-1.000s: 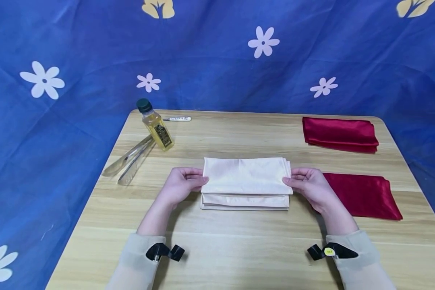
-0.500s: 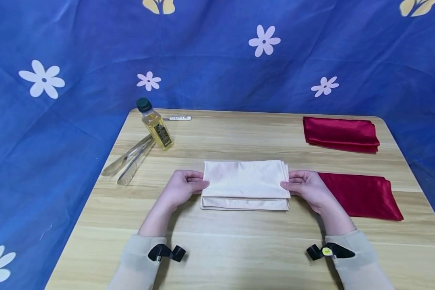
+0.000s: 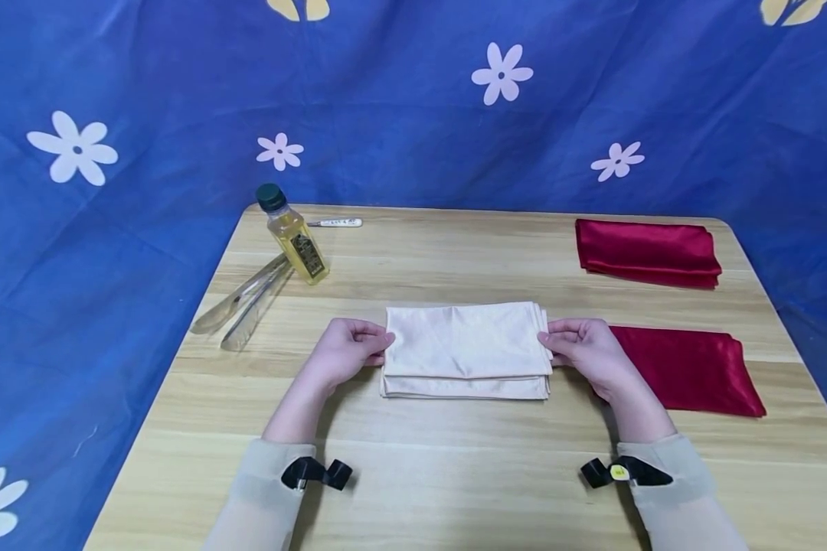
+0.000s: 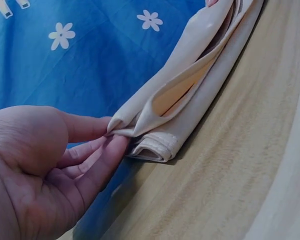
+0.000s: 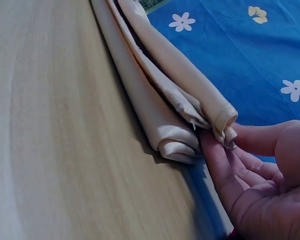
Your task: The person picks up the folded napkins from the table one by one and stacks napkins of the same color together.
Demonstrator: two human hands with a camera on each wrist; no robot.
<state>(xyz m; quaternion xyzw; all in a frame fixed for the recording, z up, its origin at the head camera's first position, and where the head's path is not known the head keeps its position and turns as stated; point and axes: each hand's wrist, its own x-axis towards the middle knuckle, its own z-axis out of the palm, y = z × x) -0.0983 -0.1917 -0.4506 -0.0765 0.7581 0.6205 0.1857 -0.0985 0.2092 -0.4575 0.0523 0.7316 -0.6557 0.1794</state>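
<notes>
In the middle of the table (image 3: 448, 474), the cream cloth (image 3: 465, 348) is pinched at nine o'clock by the left hand (image 3: 344, 353) and at three by the right hand (image 3: 589, 353), its top layer (image 3: 465, 337) now drawn towards six, edges seemingly brought nearer flush!

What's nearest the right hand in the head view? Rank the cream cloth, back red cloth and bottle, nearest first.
1. Cream cloth: pinched at its right edge by the right hand.
2. Back red cloth: farther forward, at the back right.
3. Bottle: farthest, at the back left.
</notes>
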